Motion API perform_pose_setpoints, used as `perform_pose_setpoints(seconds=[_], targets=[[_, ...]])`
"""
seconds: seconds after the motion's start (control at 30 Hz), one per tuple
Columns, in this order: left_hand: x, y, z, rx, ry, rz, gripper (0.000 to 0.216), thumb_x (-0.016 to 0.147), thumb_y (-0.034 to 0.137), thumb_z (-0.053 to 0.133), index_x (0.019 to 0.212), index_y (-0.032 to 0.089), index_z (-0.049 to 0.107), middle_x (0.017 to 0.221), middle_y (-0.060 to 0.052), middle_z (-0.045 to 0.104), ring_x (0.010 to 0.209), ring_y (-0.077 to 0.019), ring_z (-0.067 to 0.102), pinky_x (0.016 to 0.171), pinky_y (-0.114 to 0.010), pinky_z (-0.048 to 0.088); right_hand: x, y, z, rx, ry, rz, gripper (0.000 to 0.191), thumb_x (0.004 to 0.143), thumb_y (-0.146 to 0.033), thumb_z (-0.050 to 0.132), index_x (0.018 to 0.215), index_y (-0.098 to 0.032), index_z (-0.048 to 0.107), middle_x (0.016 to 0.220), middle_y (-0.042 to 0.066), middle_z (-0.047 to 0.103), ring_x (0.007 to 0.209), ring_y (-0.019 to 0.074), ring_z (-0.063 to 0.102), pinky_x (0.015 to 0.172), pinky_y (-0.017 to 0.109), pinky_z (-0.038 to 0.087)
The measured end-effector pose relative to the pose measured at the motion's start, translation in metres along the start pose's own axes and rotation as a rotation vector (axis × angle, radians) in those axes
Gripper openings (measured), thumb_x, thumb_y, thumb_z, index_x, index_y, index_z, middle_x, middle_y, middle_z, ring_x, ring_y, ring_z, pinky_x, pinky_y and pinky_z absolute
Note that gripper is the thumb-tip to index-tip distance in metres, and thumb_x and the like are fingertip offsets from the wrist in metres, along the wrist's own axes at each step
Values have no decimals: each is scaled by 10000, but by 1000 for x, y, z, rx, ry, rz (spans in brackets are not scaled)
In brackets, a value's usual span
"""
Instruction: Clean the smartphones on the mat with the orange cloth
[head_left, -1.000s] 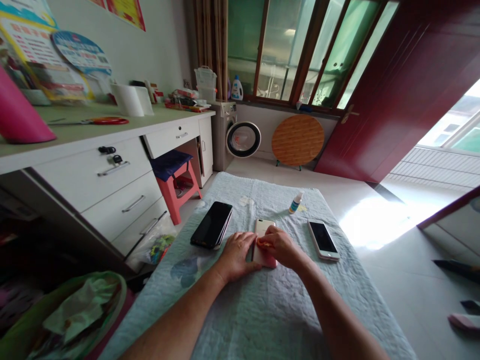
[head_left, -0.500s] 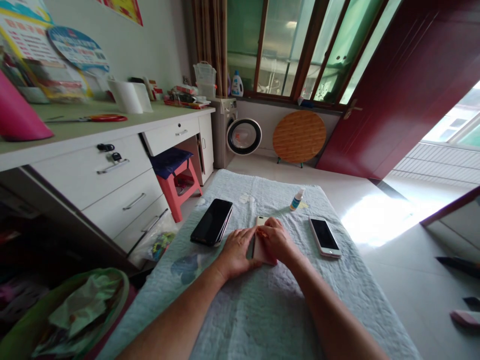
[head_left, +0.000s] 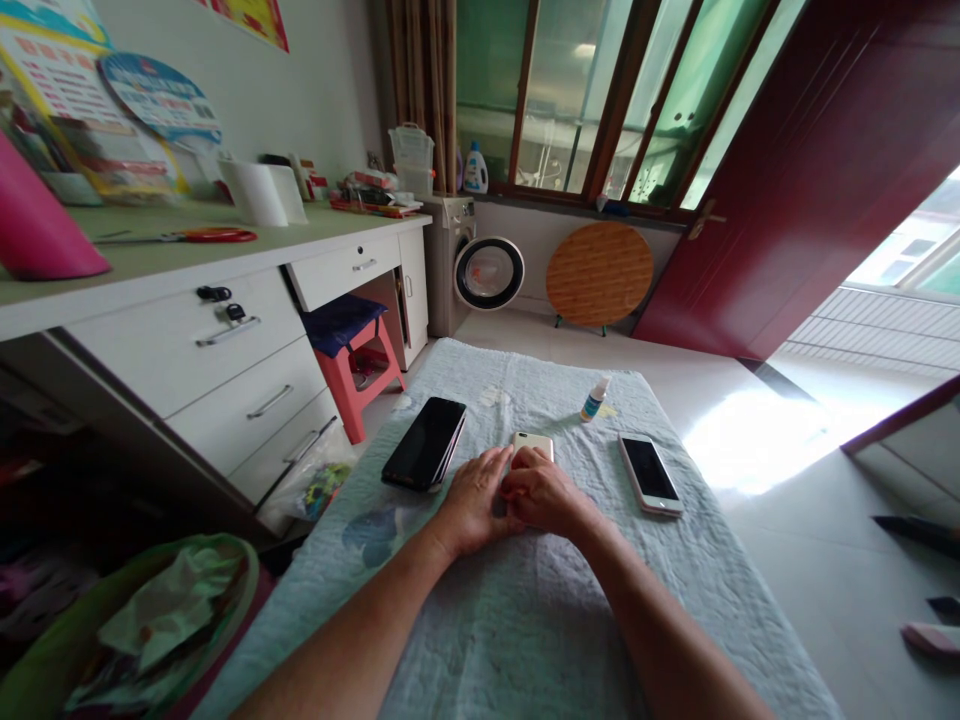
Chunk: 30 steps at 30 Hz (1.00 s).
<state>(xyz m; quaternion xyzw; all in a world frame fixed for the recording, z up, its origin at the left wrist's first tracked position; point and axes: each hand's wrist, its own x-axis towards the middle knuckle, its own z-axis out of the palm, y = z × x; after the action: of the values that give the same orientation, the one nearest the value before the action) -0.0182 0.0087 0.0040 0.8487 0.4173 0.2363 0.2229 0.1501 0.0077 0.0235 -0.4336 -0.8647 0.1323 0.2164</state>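
Gold phone [head_left: 535,441] seems braced by my outstretched left hand [head_left: 474,503]; I can't tell if my right hand [head_left: 546,492] grasps anything.

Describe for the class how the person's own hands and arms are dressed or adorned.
The left hand and right hand are both ungloved. The left forearm and right forearm are bare, with no sleeve in view. Neither wrist shows a watch or bracelet, and no ring can be made out.
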Motion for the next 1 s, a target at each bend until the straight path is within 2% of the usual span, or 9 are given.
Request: perform_pose_setpoints(seconds=[0.1, 0.23, 0.33, 0.43, 0.53, 0.67, 0.77, 0.83, 1.0], targets=[[0, 1, -1, -8, -4, -4, 907, 678, 474, 733, 1416, 169, 304, 1429, -183, 401, 1317, -334, 384, 1092, -485, 308, 1, 1, 3, -34, 33, 18, 173, 785, -112, 585, 742, -208, 723, 855, 45, 536, 842, 167, 463, 797, 282, 396], [-1, 5, -5, -36, -9, -26, 953, 643, 461, 766, 1425, 210, 284, 1427, -153, 407, 1317, -328, 383, 1093, -485, 304, 4, 5, 4, -116, 106, 127, 193, 864, -170, 543, 859, -224, 729, 898, 60, 531, 888, 190, 438, 795, 295, 381], [-1, 8, -8, -55, -14, -40, 964, 630, 424, 779, 1430, 241, 273, 1428, -133, 406, 1318, -322, 382, 1090, -478, 306, 6, 8, 4, -152, 121, 198, 205, 875, -167, 535, 932, -244, 716, 935, 59, 524, 896, 188, 430, 779, 287, 372], [-1, 9, -9, -57, -24, -41, 971, 619, 416, 787, 1429, 245, 278, 1429, -129, 406, 1316, -326, 384, 1089, -480, 307, 7, 8, 4, -161, 126, 216, 203, 874, -159, 532, 926, -236, 712, 934, 63, 524, 889, 189, 431, 777, 290, 369], [-1, 6, -6, -45, -20, -37, 967, 626, 435, 782, 1430, 241, 280, 1428, -135, 409, 1311, -333, 389, 1086, -486, 308, 4, 6, 3, -114, 120, 171, 221, 857, -135, 529, 869, -231, 728, 893, 59, 539, 890, 188, 447, 788, 290, 373], [-2, 2, -2, -18, -23, -20, 939, 662, 449, 756, 1436, 225, 274, 1442, -155, 389, 1329, -337, 366, 1091, -502, 295, -1, 2, -2, 26, -4, 22, 208, 767, -89, 582, 783, -227, 737, 851, 34, 559, 853, 157, 490, 787, 265, 391], [-2, 1, -2, -8, -32, -31, 924, 671, 448, 749, 1431, 193, 289, 1446, -172, 378, 1335, -337, 355, 1094, -497, 294, -3, 2, -3, 95, -61, -18, 194, 727, -84, 612, 776, -226, 735, 855, 26, 568, 868, 153, 506, 799, 256, 399], [-2, 3, -3, -8, -36, -35, 900, 682, 453, 739, 1420, 169, 309, 1444, -181, 380, 1333, -330, 359, 1100, -483, 291, -3, 3, -1, 69, -24, 23, 185, 743, -90, 603, 787, -216, 731, 848, 33, 560, 855, 156, 501, 791, 259, 401], [-2, 4, -5, -3, -57, -47, 933, 647, 467, 766, 1410, 160, 328, 1445, -176, 376, 1331, -328, 361, 1109, -465, 285, 1, 7, 3, -89, 131, 202, 214, 894, -191, 505, 869, -201, 718, 884, 65, 552, 873, 176, 476, 784, 273, 382]])
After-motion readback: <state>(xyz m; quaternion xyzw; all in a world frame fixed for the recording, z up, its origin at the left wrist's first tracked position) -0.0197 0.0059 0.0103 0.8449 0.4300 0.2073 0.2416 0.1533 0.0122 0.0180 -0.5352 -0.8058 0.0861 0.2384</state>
